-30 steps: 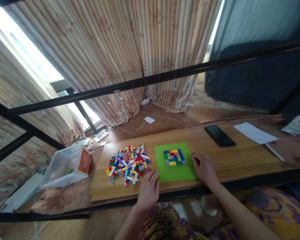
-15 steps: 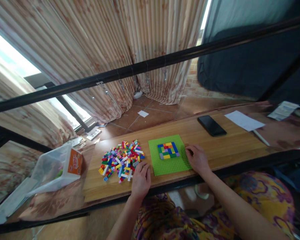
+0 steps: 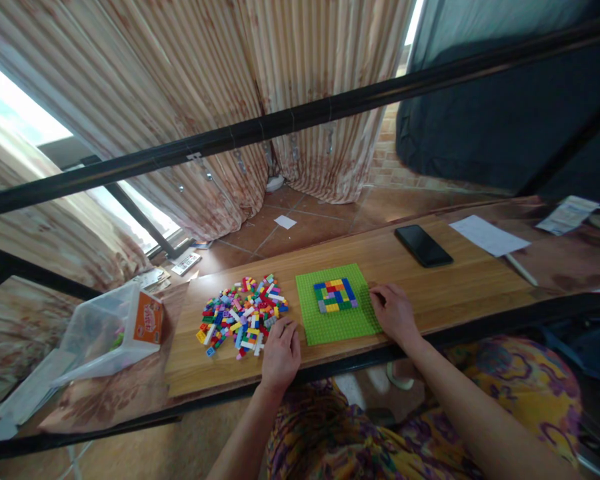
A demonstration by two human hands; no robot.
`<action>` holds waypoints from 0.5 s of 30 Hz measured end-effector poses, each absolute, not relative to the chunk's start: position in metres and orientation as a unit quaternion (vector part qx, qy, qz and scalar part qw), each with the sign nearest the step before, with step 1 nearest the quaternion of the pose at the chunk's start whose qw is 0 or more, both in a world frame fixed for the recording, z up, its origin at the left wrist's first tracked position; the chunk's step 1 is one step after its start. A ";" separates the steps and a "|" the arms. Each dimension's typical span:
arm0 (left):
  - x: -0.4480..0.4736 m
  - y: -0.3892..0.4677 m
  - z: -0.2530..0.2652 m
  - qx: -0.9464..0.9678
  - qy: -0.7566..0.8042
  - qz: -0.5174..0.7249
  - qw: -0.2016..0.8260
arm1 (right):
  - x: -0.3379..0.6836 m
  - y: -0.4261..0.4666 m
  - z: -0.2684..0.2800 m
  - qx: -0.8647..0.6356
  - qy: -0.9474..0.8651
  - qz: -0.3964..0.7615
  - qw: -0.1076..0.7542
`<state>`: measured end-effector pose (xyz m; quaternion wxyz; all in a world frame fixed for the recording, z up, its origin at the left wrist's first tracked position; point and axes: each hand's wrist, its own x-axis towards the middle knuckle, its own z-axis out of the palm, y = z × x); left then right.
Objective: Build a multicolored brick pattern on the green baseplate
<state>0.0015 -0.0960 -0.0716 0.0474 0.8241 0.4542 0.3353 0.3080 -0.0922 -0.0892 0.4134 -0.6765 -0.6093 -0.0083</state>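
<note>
My left hand (image 3: 281, 353) rests on the wooden board, fingers loosely bent and holding nothing I can see. It lies between a heap of mixed toy bricks (image 3: 243, 313) and a green baseplate (image 3: 340, 328). At the baseplate's right edge is my right hand (image 3: 394, 312), loosely curled with a gap between thumb and fingers; whether it touches the edge I cannot tell. On the baseplate sits a flat block of coloured bricks (image 3: 335, 295), in blue, green, yellow, red, orange, grey and purple.
A black phone (image 3: 423, 245) lies at the board's back right, beside white paper (image 3: 487, 235) and a white pen-like stick (image 3: 521, 269). To the left, a clear plastic box (image 3: 100, 333) with an orange label lies tipped. A black rail (image 3: 280, 125) crosses beyond the board.
The view has shifted slightly, so the board appears a little higher. Both hands and the bricks keep their places.
</note>
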 end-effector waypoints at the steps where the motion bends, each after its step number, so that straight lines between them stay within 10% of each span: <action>1: 0.002 -0.096 -0.071 0.824 0.454 0.335 0.049 | 0.308 -0.092 -0.089 -0.676 -0.610 -0.008 0.413; 15: 0.003 -0.099 -0.068 0.822 0.456 0.336 0.054 | 0.308 -0.094 -0.088 -0.673 -0.613 -0.008 0.414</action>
